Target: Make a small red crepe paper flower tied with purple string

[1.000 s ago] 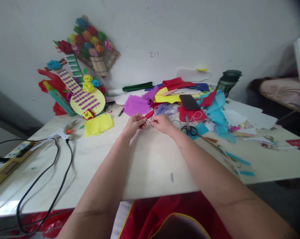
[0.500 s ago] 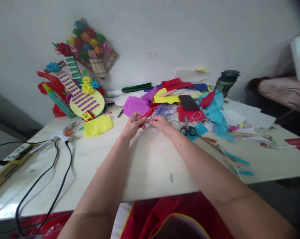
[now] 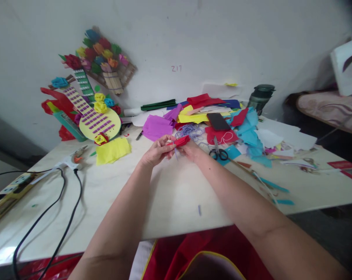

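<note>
My left hand (image 3: 160, 151) pinches a folded strip of red crepe paper (image 3: 182, 141) between thumb and fingers. Close behind the paper's right end is my right hand (image 3: 191, 151), its fingers curled and partly hidden by the red paper, so what it grips cannot be made out. A thin strand of light purple yarn (image 3: 176, 153) crosses the paper near my left thumb and hangs below it. Just beyond both hands lies a loose tangle of the same purple yarn (image 3: 190, 131). Black-handled scissors (image 3: 218, 153) rest to the right of my right hand.
Purple paper (image 3: 157, 127), a phone (image 3: 218, 121) and blue crepe paper (image 3: 248, 132) lie at the back. Yellow paper (image 3: 113, 149), a paper-flower guitar (image 3: 101, 123), a glue gun (image 3: 72, 160) and a power strip (image 3: 11, 198) are leftward. A dark bottle (image 3: 261, 99) stands back right.
The red paper has turned and now points right, across the front of my right hand. My right hand has shifted behind it, and the yarn strand hangs down in front.
</note>
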A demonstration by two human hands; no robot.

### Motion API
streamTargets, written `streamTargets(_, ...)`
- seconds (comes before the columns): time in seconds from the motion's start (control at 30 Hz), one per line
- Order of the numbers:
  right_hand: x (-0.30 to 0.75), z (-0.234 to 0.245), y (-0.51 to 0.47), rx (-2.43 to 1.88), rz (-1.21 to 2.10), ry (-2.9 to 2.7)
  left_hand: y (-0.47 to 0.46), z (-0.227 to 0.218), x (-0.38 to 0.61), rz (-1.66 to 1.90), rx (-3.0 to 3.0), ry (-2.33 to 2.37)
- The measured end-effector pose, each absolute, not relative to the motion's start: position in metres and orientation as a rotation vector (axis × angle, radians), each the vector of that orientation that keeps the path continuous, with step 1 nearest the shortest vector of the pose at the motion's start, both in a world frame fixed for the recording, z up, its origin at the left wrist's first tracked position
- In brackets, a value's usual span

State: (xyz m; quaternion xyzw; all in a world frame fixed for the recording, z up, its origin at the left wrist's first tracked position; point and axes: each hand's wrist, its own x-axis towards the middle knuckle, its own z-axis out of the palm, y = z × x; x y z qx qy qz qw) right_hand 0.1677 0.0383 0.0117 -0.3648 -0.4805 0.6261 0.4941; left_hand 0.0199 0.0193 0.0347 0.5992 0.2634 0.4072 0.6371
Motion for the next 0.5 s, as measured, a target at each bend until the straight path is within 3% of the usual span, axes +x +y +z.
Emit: streamTargets(0.5, 0.1763, 0.0126, 0.0379, -0.873, 1.620, -1.186, 0.0179, 0.0328, 0.0260, 0.891, 1.354, 0.609)
